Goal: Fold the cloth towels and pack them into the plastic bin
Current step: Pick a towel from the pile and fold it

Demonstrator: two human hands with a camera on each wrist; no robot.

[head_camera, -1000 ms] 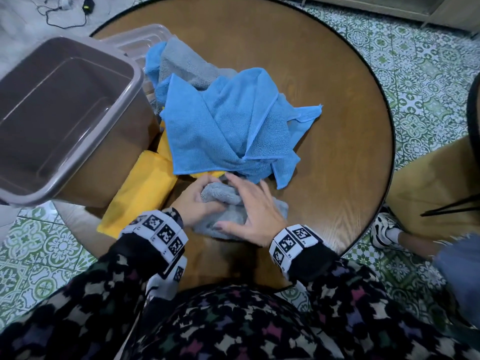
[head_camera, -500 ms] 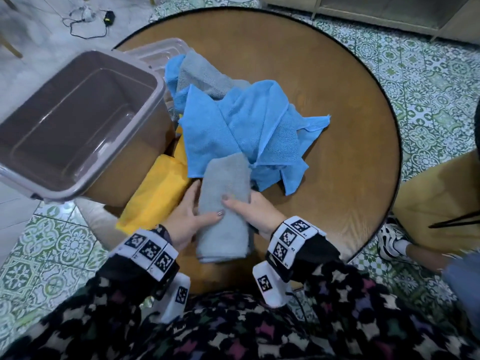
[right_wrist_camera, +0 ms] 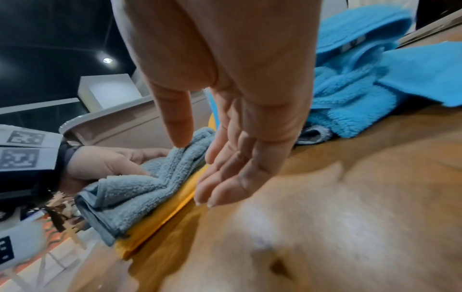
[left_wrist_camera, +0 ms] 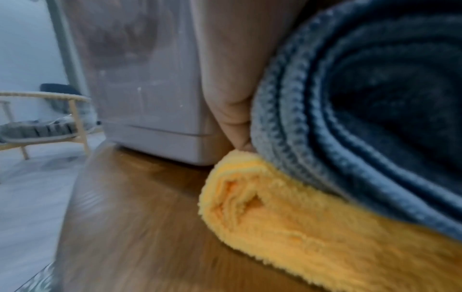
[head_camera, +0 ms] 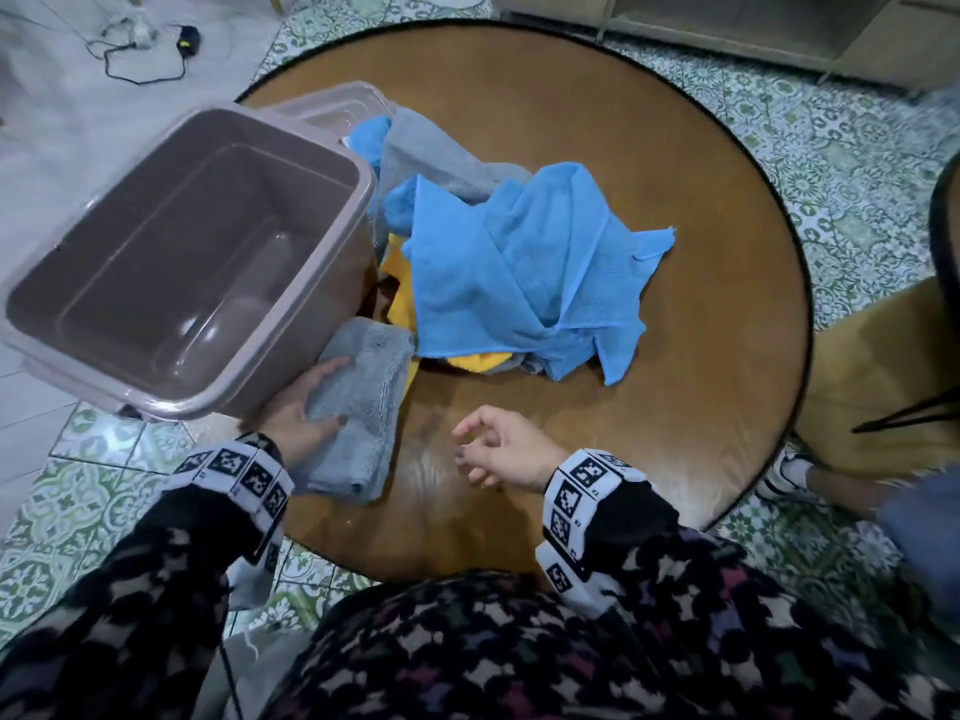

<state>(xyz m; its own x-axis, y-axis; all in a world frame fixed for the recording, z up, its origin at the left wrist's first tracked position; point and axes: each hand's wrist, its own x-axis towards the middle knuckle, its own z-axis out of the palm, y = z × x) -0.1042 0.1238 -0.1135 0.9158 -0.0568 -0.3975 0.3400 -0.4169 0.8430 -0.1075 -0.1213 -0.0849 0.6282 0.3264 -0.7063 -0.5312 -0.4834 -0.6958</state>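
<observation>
Left hand (head_camera: 304, 413) is gripping the folded grey towel (head_camera: 361, 407) at lower left of the head view, thumb on top; it is lying on a folded yellow towel (left_wrist_camera: 287, 221) beside the empty plastic bin (head_camera: 176, 262). Right hand (head_camera: 501, 449) is hanging loosely open over the tabletop (head_camera: 675, 407). Soft and light, the stack is probably best gripped across its folded edge. Unfolded blue towels (head_camera: 524, 267) are hiding whatever lies beneath them.

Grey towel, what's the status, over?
Left hand grips folded grey towel beside the bin. Right hand free. Bin holds no towels. Blue pile unfolded.
</observation>
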